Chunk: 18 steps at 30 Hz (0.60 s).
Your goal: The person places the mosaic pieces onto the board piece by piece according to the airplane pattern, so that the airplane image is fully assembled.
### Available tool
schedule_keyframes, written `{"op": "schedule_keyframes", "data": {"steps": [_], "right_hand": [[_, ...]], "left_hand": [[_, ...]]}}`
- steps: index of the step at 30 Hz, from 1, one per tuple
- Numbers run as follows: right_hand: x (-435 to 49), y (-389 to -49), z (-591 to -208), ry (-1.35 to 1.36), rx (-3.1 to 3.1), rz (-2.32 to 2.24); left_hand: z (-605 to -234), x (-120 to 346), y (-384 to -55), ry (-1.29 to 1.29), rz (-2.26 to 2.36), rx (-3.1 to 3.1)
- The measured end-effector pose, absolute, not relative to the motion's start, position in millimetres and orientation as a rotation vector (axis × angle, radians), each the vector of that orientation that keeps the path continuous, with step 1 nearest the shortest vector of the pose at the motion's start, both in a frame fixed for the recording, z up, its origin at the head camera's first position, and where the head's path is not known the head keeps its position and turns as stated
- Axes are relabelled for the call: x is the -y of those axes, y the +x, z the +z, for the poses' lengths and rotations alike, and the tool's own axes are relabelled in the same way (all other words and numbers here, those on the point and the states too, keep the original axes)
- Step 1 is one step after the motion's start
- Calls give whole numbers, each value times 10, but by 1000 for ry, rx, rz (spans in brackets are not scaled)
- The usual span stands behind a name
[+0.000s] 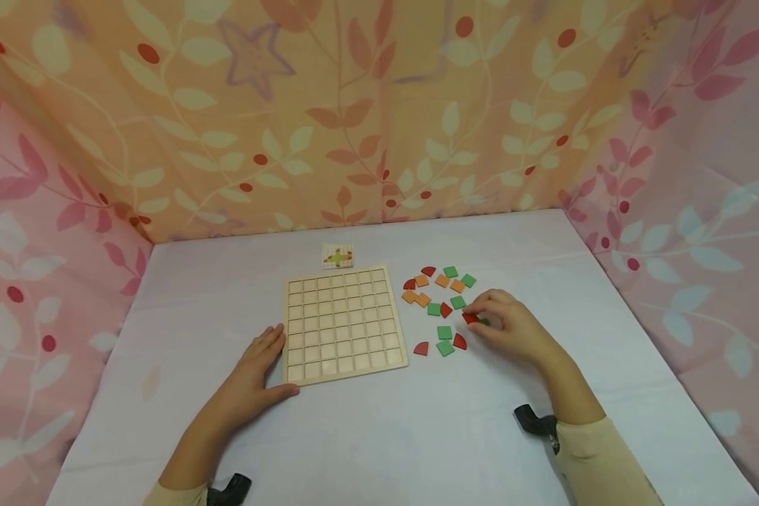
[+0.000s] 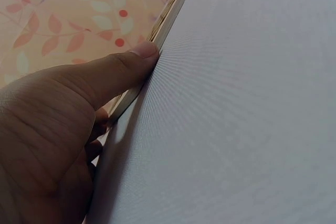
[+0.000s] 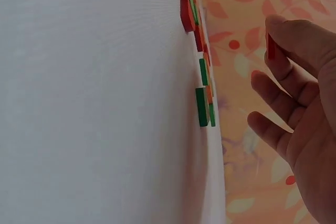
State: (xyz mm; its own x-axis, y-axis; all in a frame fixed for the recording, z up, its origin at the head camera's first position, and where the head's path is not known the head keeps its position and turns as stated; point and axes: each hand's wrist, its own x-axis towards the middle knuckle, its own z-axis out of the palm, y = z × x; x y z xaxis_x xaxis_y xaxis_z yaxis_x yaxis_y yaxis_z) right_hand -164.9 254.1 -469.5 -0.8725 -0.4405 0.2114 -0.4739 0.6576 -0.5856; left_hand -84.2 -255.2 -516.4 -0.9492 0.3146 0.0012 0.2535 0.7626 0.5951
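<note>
My left hand rests at the near left corner of a wooden grid board, its fingers straight along the left side and its thumb on the near edge. In the left wrist view the thumb touches the rim of the board. Between thumb and index finger my right hand pinches a red quarter-circle tile, seen edge-on as a thin red tile in the right wrist view. That tile is raised off the table, and a green tile shows partly behind the fingers.
Right of the board lie several loose tiles: orange squares, green squares and red quarter-circles. A small pattern card lies beyond the board's far edge. Patterned cloth walls in the white table at back and sides.
</note>
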Motion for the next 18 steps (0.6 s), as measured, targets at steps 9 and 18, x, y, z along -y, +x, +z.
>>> {"op": "schedule_keyframes", "data": {"steps": [9, 18], "right_hand": [[-2504, -1723, -4456, 896, 2754, 1028], [-2291, -1817, -4258, 961, 2731, 1085]], "left_hand": [[-5169, 2555, -833, 456, 942, -2857], [-5164, 2558, -846, 462, 940, -2854]]}}
